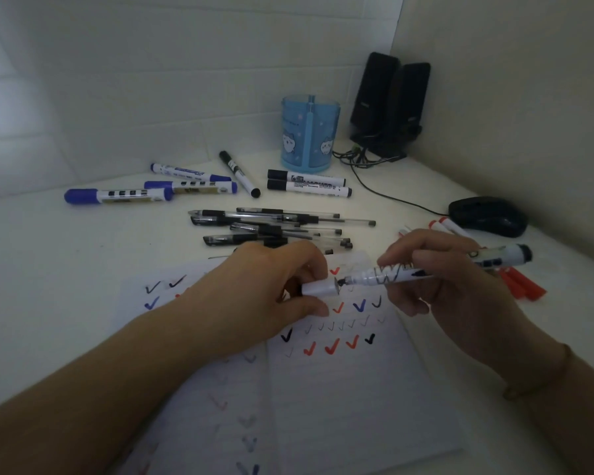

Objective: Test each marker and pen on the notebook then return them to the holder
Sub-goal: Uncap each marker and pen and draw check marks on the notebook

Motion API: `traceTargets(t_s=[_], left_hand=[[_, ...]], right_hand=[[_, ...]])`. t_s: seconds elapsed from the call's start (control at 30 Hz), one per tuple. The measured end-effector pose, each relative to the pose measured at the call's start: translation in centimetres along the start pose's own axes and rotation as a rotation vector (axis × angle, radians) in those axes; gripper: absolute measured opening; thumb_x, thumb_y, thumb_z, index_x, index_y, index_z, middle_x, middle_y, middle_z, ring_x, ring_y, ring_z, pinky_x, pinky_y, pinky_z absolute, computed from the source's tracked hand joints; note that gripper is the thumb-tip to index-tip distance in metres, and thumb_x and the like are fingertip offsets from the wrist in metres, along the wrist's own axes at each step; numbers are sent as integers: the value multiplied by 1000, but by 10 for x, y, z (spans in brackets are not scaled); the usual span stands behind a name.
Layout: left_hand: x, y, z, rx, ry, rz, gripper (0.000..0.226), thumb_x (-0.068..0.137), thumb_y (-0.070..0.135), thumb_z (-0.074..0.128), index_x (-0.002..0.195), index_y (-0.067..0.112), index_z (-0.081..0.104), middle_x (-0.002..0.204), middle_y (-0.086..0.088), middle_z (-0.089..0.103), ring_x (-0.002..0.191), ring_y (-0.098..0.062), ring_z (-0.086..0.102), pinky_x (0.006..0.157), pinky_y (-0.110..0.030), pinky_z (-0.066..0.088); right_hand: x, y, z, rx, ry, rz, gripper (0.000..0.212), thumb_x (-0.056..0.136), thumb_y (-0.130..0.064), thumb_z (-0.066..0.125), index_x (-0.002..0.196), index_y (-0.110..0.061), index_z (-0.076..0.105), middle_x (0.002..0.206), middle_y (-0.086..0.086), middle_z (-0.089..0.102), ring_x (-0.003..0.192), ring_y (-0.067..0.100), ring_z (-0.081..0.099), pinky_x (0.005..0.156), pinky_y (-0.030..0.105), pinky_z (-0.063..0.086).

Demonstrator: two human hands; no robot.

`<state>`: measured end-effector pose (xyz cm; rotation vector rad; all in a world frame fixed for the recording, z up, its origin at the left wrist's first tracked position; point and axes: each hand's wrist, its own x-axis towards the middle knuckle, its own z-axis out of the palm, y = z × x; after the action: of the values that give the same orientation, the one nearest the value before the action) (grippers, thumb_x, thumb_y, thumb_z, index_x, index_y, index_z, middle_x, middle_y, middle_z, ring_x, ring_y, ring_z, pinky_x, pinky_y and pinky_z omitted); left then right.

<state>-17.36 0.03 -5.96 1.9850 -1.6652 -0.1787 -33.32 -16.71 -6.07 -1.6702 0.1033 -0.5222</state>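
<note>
White cap [318, 289] pinched in the left hand [271, 296], centre frame, mouth just at the tip of the marker [436, 269] gripped by the right hand [436, 279] above the notebook [357, 389]. Keep both aligned; holder [310, 135] waits upper centre.

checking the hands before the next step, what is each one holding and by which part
The right hand grips a marker around the middle of its barrel. The left hand pinches the marker's cap by its closed end, just off the tip.
</note>
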Motion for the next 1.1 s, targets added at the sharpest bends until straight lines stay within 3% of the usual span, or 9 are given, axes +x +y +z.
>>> traceTargets(t_s=[0.1, 0.2, 0.4, 0.5, 0.67, 0.9, 1.0, 1.1], left_hand=[[0, 3, 0, -24, 34, 8, 27, 76, 47, 67, 93, 43, 48, 81, 25, 62, 79, 2, 60, 68, -7, 47], [-2, 2, 0, -60, 85, 23, 23, 76, 47, 65, 93, 41, 50, 79, 21, 64, 80, 0, 60, 75, -11, 47], [-2, -1, -1, -60, 155, 95, 23, 82, 51, 61, 97, 34, 56, 77, 24, 61, 74, -2, 59, 66, -15, 47], [-2, 0, 0, -44, 133, 124, 23, 83, 55, 51, 100, 40, 53, 76, 27, 58, 78, 1, 59, 70, -14, 48], [-3, 1, 0, -49, 126, 154, 23, 88, 53, 43, 103, 39, 53, 72, 30, 52, 74, 1, 58, 60, -6, 45], [-4, 1, 0, -105, 134, 184, 22, 88, 44, 51, 101, 30, 61, 72, 20, 62, 66, 2, 61, 57, -14, 48], [-4, 3, -1, -124, 174, 205, 16, 87, 40, 56, 99, 31, 61, 70, 27, 59, 66, 6, 61, 57, -15, 49], [-5, 5, -2, -177, 200, 193, 14, 86, 41, 57, 97, 34, 60, 71, 16, 66, 63, 0, 62, 54, -24, 51]], right_hand=[[-1, 2, -3, 19, 7, 11, 23, 71, -29, 52, 77, -16, 70, 56, -1, 61, 45, 19, 46, 45, 22, 34], [-1, 1, 0, 3, 1, 27, 17, 68, -28, 56, 77, -20, 69, 59, 2, 63, 44, 16, 49, 43, 20, 36], [-1, -2, 0, 24, 15, 20, 17, 69, -27, 62, 80, -15, 68, 68, 7, 69, 47, 19, 54, 43, 19, 39], [-2, -4, 2, 25, -16, 18, 28, 66, -39, 76, 82, -18, 70, 74, 9, 71, 49, 22, 57, 44, 20, 40], [-3, -6, 9, -19, -45, 29, 39, 71, -50, 72, 89, -16, 71, 82, 10, 73, 49, 23, 62, 42, 21, 40], [-5, -6, 17, -84, -35, 34, 38, 68, -56, 71, 88, -24, 72, 76, 0, 74, 49, 24, 66, 41, 20, 42], [-6, -5, 17, -26, -27, 15, 32, 71, -52, 72, 90, -26, 72, 81, 6, 74, 51, 31, 66, 41, 22, 42], [-6, -3, 19, -13, -8, 7, 32, 72, -50, 72, 91, -25, 72, 79, 8, 73, 51, 32, 66, 42, 21, 42]])
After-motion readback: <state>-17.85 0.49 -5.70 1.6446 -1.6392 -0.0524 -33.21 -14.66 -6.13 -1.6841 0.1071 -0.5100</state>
